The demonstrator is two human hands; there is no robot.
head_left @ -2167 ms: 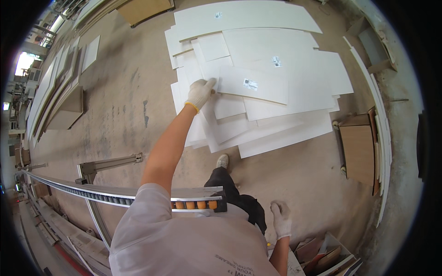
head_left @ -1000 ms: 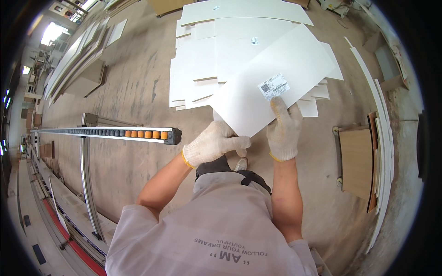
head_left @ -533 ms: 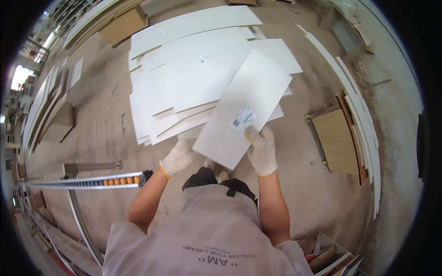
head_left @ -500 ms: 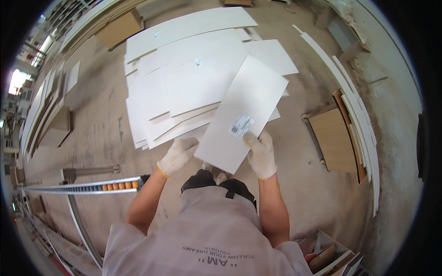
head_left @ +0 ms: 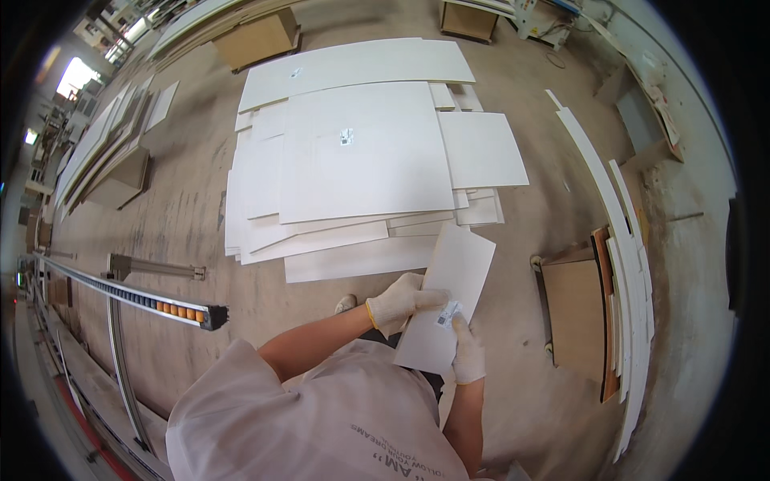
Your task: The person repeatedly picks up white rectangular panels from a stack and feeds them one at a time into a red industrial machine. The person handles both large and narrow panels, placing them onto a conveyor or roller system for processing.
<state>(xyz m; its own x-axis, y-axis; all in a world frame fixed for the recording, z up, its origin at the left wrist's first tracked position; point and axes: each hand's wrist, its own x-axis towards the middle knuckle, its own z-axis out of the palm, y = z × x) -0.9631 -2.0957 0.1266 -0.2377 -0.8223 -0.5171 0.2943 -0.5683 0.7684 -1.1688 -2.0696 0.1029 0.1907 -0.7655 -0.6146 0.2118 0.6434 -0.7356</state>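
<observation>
A white rectangular panel (head_left: 464, 260) with a printed label (head_left: 450, 314) is held in front of my body, tilted, its long side running away from me. Gripping its left edge is my left hand (head_left: 401, 303), in a white knit glove, thumb lying on the face near the label. My right hand (head_left: 467, 353), gloved alike, clasps the opposite edge lower down, thumb beside the label. The fingers under the panel are hidden. Beyond it lies a wide stack of white panels (head_left: 369, 160) of mixed sizes, and the topmost large one carries its own label.
A roller rail (head_left: 144, 298) on metal legs reaches in from the left. At right, a wheeled cart (head_left: 571, 317) and long white strips (head_left: 634, 321) stand along the wall. More stacked boards (head_left: 108, 152) are at far left; a brown stack base (head_left: 255, 38) sits at the back.
The panel has come off the stack's near side, closer to my body and to the right. My left hand, earlier near its lower left corner, now grips its left edge. My body has turned rightward.
</observation>
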